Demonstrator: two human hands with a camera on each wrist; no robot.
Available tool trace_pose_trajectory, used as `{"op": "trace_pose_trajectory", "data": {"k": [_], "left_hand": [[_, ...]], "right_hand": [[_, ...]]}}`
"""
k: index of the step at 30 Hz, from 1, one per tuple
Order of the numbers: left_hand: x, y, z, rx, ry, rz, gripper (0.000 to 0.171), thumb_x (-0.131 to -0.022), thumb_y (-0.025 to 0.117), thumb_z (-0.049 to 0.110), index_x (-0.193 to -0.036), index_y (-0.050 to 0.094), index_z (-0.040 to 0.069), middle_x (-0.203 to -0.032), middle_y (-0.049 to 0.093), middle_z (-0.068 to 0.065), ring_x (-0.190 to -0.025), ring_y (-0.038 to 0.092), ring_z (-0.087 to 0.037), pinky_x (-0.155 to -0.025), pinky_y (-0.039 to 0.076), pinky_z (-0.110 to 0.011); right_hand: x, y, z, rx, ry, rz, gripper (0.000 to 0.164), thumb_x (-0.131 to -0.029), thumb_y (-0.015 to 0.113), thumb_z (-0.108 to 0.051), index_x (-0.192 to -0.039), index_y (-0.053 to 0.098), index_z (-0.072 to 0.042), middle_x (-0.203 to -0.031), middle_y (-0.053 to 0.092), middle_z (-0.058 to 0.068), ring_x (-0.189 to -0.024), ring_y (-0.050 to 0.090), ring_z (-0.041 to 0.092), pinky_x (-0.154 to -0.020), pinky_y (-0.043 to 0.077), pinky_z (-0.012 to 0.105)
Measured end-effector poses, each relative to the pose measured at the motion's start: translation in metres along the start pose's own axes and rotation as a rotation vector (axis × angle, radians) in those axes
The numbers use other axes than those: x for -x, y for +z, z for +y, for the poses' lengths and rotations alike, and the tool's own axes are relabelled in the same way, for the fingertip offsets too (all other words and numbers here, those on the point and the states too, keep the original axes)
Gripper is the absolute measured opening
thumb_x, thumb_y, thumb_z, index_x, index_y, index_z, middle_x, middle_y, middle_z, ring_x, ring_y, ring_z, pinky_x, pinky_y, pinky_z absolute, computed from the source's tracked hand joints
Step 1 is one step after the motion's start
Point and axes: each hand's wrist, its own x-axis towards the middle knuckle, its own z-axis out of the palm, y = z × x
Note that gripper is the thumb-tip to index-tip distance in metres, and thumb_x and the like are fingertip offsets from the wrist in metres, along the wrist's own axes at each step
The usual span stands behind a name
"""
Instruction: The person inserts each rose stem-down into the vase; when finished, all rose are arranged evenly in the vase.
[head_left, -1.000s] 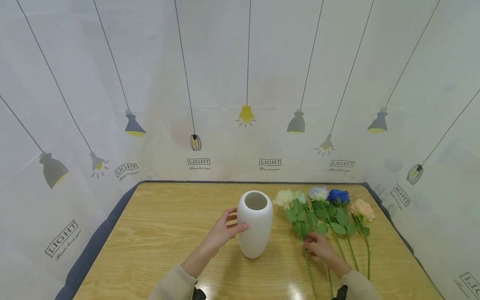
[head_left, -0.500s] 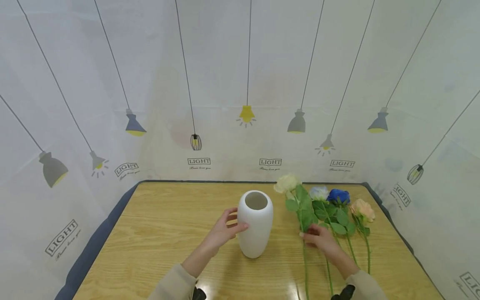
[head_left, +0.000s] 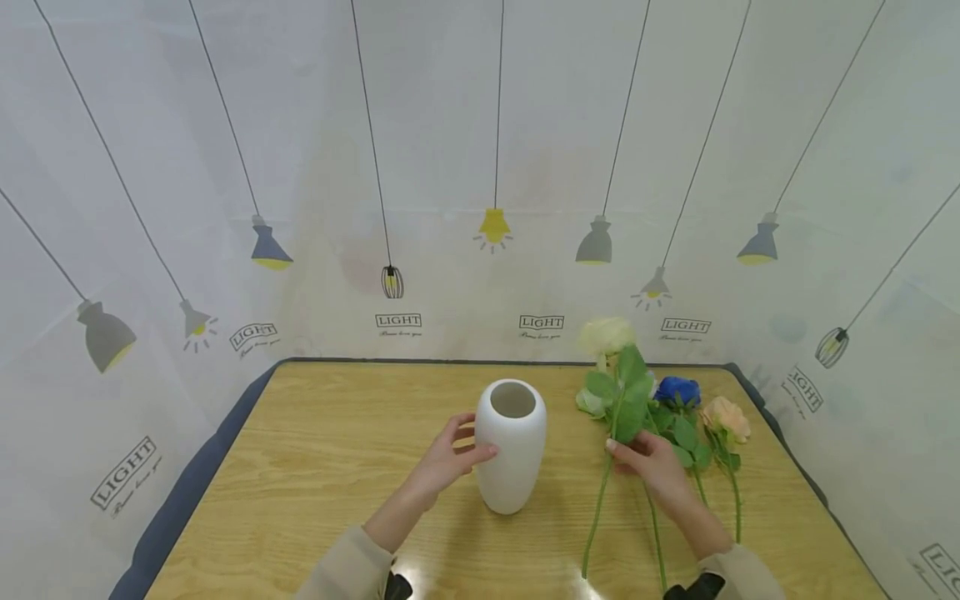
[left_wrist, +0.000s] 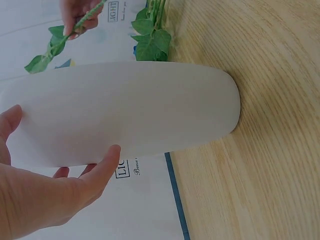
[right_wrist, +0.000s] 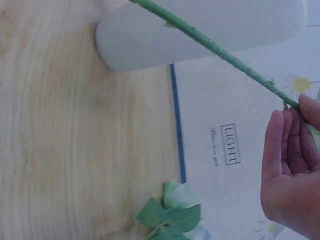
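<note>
Right hand point(head_left: 656, 471) raised, I pinch the green stem point(head_left: 597, 508) of a cream rose point(head_left: 606, 335) between thumb and fingers, just below its leaves point(head_left: 632, 404). The bloom points away from me, seen against the printed wall covering point(head_left: 450, 167), and the stem slants back toward me, apart from the white vase point(head_left: 513, 467) and to the right of it. My left hand point(head_left: 450, 457) holds the vase's left side, thumb on the near face and fingers curved around behind (it stands upright on the counter point(head_left: 337, 433), mouth upward). More flowers lie on the counter to the right: a pale green bloom point(head_left: 590, 403) just left of the leaves of the rose I hold, a bluish-white bloom point(right_wrist: 201, 233) mostly hidden behind those leaves, then a blue rose point(head_left: 678, 390), and at the far right a peach rose point(head_left: 726, 418).
</note>
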Motion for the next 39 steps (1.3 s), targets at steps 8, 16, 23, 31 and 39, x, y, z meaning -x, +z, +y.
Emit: {"op": "trace_pose_trajectory", "data": {"k": [8, 16, 23, 31, 39], "left_hand": [[0.015, 0.004, 0.024, -0.002, -0.001, -0.003, 0.063, -0.081, 0.065, 0.023, -0.130, 0.032, 0.000, -0.127, 0.035, -0.025, -0.112, 0.039, -0.043, -0.083, 0.039, -0.048], [0.017, 0.003, 0.026, -0.004, -0.007, -0.004, 0.065, -0.081, 0.065, 0.025, -0.131, 0.032, 0.001, -0.128, 0.035, -0.025, -0.112, 0.039, -0.042, -0.084, 0.039, -0.048], [0.017, 0.003, 0.026, -0.003, -0.002, -0.005, 0.064, -0.081, 0.065, 0.024, -0.130, 0.031, 0.001, -0.128, 0.035, -0.025, -0.112, 0.039, -0.042, -0.083, 0.039, -0.048], [0.010, 0.002, 0.017, 0.001, -0.003, -0.006, 0.066, -0.080, 0.066, 0.026, -0.130, 0.032, 0.002, -0.127, 0.036, -0.023, -0.112, 0.040, -0.042, -0.081, 0.040, -0.045], [-0.003, 0.000, -0.005, -0.018, -0.001, 0.002, 0.070, -0.078, 0.067, 0.031, -0.132, 0.031, 0.007, -0.129, 0.035, -0.021, -0.112, 0.040, -0.040, -0.081, 0.041, -0.046]], "right_hand": [[0.010, 0.001, -0.029, -0.074, -0.095, 0.000, 0.040, -0.086, 0.059, -0.023, -0.108, 0.048, 0.009, -0.087, 0.056, 0.007, -0.082, 0.057, 0.021, -0.073, 0.048, 0.033], [-0.008, 0.000, -0.011, -0.415, -0.272, -0.054, 0.034, -0.080, 0.066, -0.028, -0.099, 0.054, -0.003, -0.084, 0.057, 0.004, -0.077, 0.057, 0.013, -0.074, 0.047, 0.030], [0.018, 0.022, -0.070, -0.656, -0.303, 0.038, 0.006, -0.088, 0.054, -0.005, -0.088, 0.059, -0.009, -0.080, 0.058, 0.000, -0.072, 0.056, 0.012, -0.068, 0.047, 0.024], [0.010, 0.027, -0.090, -0.839, -0.380, 0.082, 0.010, -0.088, 0.051, 0.000, -0.089, 0.060, -0.005, -0.086, 0.059, 0.003, -0.074, 0.055, 0.013, -0.062, 0.047, 0.021], [0.000, 0.030, -0.108, -0.843, -0.478, 0.202, 0.009, -0.085, 0.055, 0.000, -0.092, 0.060, 0.000, -0.087, 0.058, 0.008, -0.072, 0.054, 0.016, -0.059, 0.046, 0.023]]}}
